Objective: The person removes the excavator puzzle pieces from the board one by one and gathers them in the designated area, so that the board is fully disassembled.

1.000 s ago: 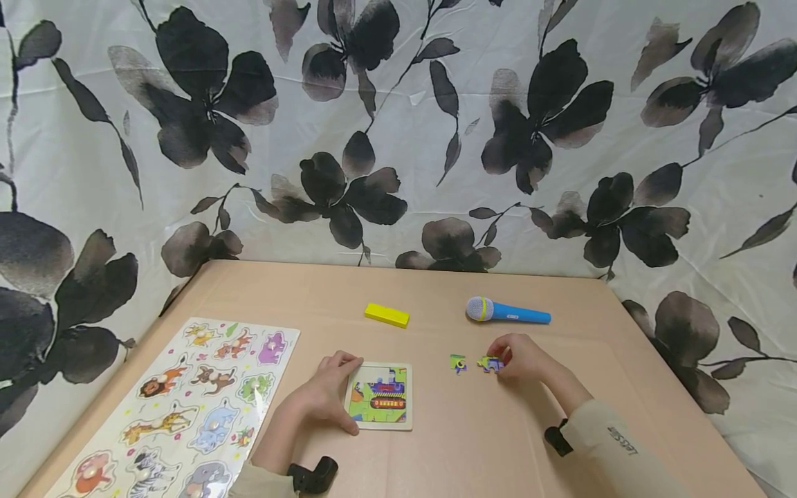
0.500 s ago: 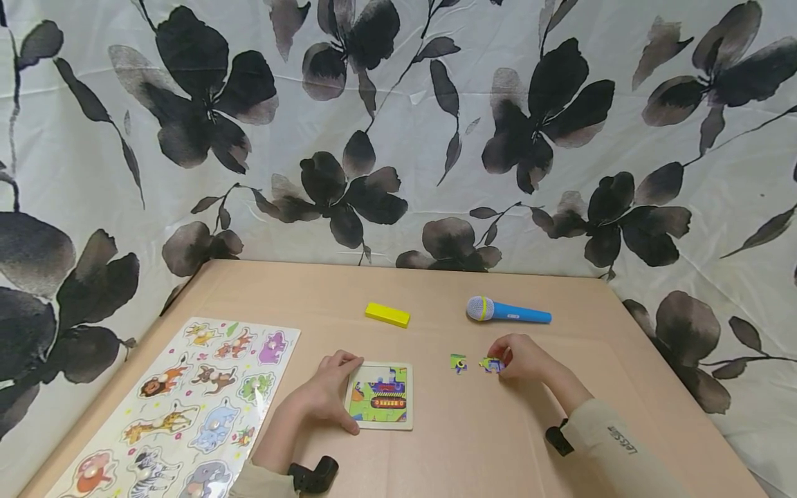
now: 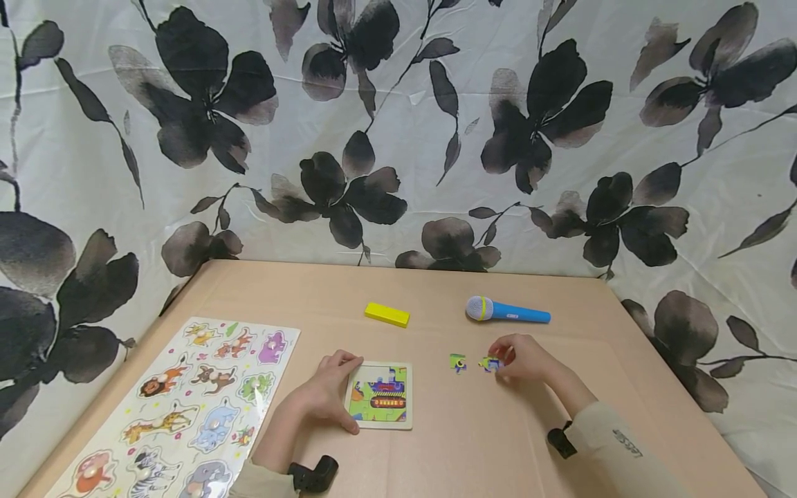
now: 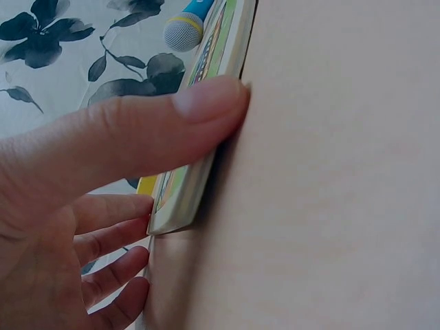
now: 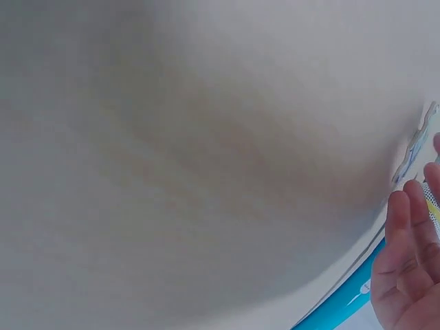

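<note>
A small square jigsaw puzzle board (image 3: 381,425) with a pale rim and a colourful vehicle picture lies in the middle of the table. My left hand (image 3: 324,393) holds it at its left side, fingers by the far-left corner and thumb by the near edge. In the left wrist view, the thumb (image 4: 206,103) crosses the board's edge. To the right, my right hand (image 3: 523,361) has its fingertips on a puzzle piece (image 3: 487,363), which they partly cover. Just left of that piece lies another puzzle piece (image 3: 458,362), apart from it.
A yellow block (image 3: 387,315) and a blue toy microphone (image 3: 517,313) lie behind the board and pieces. On the left is a large sheet with animal pictures (image 3: 187,370). A flowered cloth (image 3: 436,138) hangs behind the table (image 3: 448,456).
My right hand and the puzzle piece at its fingertips have barely shifted. My left hand and the puzzle board stay where they were.
</note>
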